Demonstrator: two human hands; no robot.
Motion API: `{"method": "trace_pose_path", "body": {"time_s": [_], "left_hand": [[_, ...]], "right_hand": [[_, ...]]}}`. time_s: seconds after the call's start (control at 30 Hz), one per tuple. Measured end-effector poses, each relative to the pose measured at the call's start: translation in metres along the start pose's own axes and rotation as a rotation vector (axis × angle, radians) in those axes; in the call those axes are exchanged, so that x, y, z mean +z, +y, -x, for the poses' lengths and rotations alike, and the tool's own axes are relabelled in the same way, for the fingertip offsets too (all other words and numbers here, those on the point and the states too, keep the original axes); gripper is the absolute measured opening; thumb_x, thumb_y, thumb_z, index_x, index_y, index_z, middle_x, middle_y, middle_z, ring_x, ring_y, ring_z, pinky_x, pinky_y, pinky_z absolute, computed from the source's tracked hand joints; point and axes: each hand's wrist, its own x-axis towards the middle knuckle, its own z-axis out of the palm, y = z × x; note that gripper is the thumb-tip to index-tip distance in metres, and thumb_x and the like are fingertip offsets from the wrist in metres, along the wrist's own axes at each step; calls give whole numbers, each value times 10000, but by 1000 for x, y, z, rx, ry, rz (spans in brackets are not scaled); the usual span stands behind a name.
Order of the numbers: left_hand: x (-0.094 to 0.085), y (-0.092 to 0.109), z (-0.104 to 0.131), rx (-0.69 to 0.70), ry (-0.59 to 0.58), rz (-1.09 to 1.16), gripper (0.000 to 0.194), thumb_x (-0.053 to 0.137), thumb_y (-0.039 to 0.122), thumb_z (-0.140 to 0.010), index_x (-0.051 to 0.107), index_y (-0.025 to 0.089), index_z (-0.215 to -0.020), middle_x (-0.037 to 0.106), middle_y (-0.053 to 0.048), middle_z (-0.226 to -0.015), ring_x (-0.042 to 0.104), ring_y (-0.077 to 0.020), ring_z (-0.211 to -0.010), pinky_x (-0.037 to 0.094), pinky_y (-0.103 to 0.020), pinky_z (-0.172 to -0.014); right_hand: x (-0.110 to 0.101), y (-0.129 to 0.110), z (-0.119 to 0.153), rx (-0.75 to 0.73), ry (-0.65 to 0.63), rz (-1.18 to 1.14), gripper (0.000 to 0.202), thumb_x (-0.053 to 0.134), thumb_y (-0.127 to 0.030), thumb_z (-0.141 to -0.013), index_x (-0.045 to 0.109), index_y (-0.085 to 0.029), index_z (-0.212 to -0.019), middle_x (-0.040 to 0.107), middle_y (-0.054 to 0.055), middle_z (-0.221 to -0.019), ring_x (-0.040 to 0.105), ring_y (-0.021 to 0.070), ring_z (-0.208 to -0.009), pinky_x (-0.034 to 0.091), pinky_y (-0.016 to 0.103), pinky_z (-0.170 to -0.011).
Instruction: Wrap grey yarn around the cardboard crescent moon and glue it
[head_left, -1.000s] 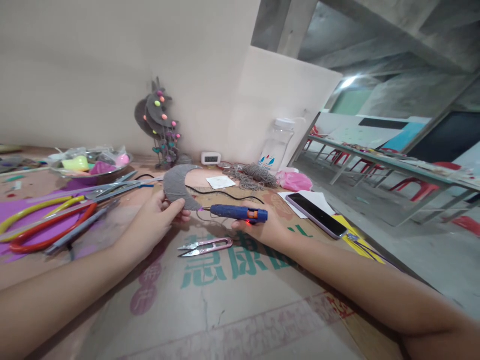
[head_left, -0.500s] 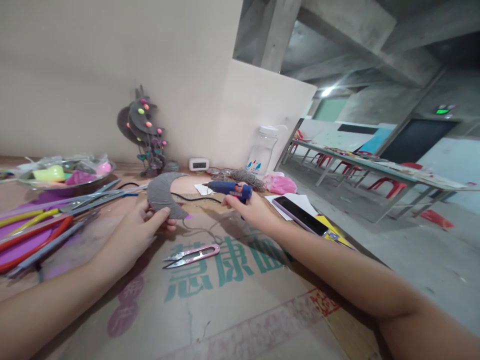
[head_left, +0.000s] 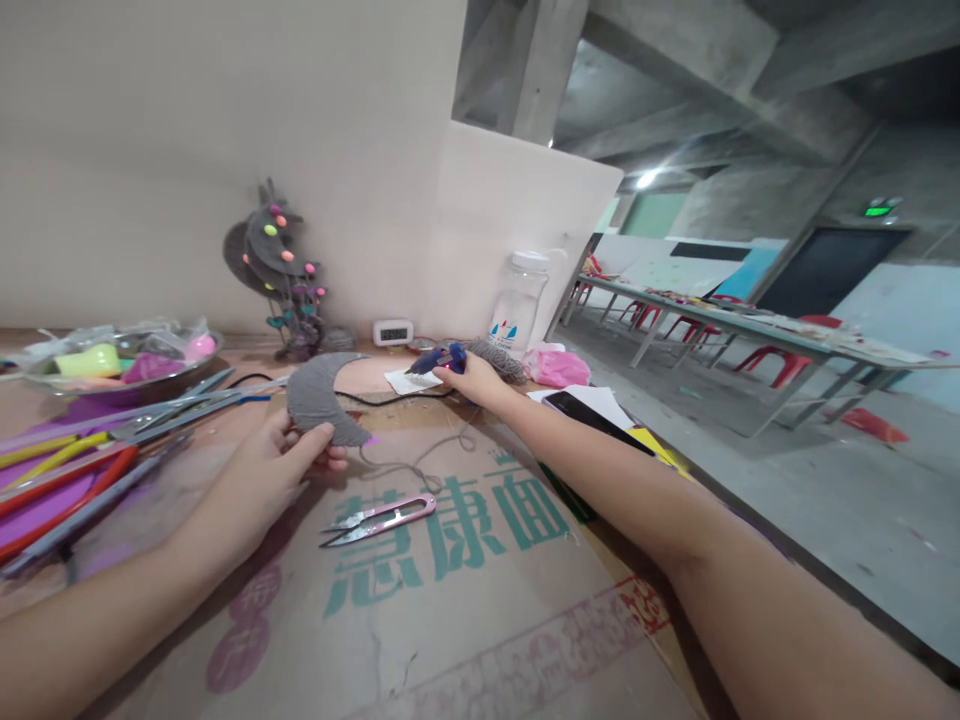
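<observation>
The left hand (head_left: 274,462) has fingers pinching the gray moon (head_left: 316,400); the right hand's (head_left: 478,383) hug the glue gun (head_left: 451,353) near the surface's (head_left: 241,354) back edge. Gentle setting-down seems called for.

Carrier: a pinkish tabletop (head_left: 366,377) against a pale partition, its front part covered by a flat cardboard sheet (head_left: 322,655) printed in green and red, with pink-handled snips (head_left: 382,523) lying on it, blades apart. Along the back, noted from the worker's left to right: metal bowl (head_left: 154,384) of bright-coloured pieces, white digital clock (head_left: 393,332), small white paper (head_left: 405,382) in front of it, tangled grey yarn (head_left: 500,358), clear bottle (head_left: 517,298) upright just behind, pink plastic bundle (head_left: 556,367). Far left, purple sheet (head_left: 64,497) under scissor handles; right edge, white sheet (head_left: 600,401) beneath a phone (head_left: 589,415), yellow sheet (head_left: 664,448) adjoining.
</observation>
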Motion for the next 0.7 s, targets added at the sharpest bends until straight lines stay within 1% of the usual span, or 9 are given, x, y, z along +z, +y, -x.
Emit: {"method": "trace_pose_path", "body": {"time_s": [0.1,0.13,0.2,0.27,0.37,0.47,0.53,0.57,0.7], "left_hand": [[-1,0,-1,27,-3,-7,168,600,318,-749,579,168,-823,665,-15,-660,635,-165,-597,530,-269,-580],[-1,0,-1,44,-12,-6,176,602,330,-743,585,162,-795,665,-20,-659,630,-165,-592,524,-270,-580],[-1,0,-2,62,-31,-13,201,606,349,-739,590,151,-766,657,-22,-653,625,-164,-598,512,-265,-593],[-1,0,-2,75,-36,-14,222,608,362,-744,592,144,-783,659,-24,-667,629,-163,-622,501,-256,-605],[0,1,-1,62,-37,35,258,626,346,-740,588,138,-889,686,-40,-763,646,-162,-672,506,-258,-646],[1,2,0,39,-21,104,504,650,281,-720,481,166,-1180,692,-16,-769,654,-155,-641,517,-271,-643],[0,0,0,51,-11,91,653,645,269,-724,373,195,-1313,681,13,-717,658,-157,-637,514,-272,-638],[-1,-1,0,56,-16,68,646,637,283,-732,383,196,-1320,678,15,-706,660,-160,-651,510,-271,-647],[-5,-4,-1,48,-79,-52,405,585,392,-764,624,153,-1089,703,-46,-804,659,-192,-753,486,-281,-714]], "right_hand": [[-9,-1,13,-2,160,2,647,579,-518,-765,441,-87,-1228,554,180,-1158,554,211,-999,422,350,-877],[-12,-4,20,-22,226,-3,655,551,-525,-784,404,-93,-1254,520,184,-1199,531,210,-1030,407,355,-897],[-17,-11,38,-162,364,-36,536,538,-496,-808,461,-120,-1181,558,142,-1123,530,197,-999,404,342,-891],[-19,-24,59,-278,244,-54,353,489,-448,-857,554,-149,-1031,613,90,-992,549,178,-921,414,320,-840],[-16,-49,86,-416,-44,31,271,513,-404,-862,647,-169,-887,661,58,-912,561,176,-901,395,309,-832],[-7,-69,104,-528,-266,124,306,554,-435,-838,677,-171,-934,673,63,-899,569,176,-869,394,290,-773],[0,-76,112,-577,-332,186,303,574,-440,-826,677,-175,-932,663,61,-868,563,170,-832,385,275,-724],[3,-77,115,-594,-343,210,270,583,-418,-825,675,-177,-904,659,54,-846,558,165,-813,378,268,-708],[9,-77,123,-643,-338,212,162,564,-298,-854,662,-176,-812,662,26,-774,548,139,-747,358,247,-690]]}}
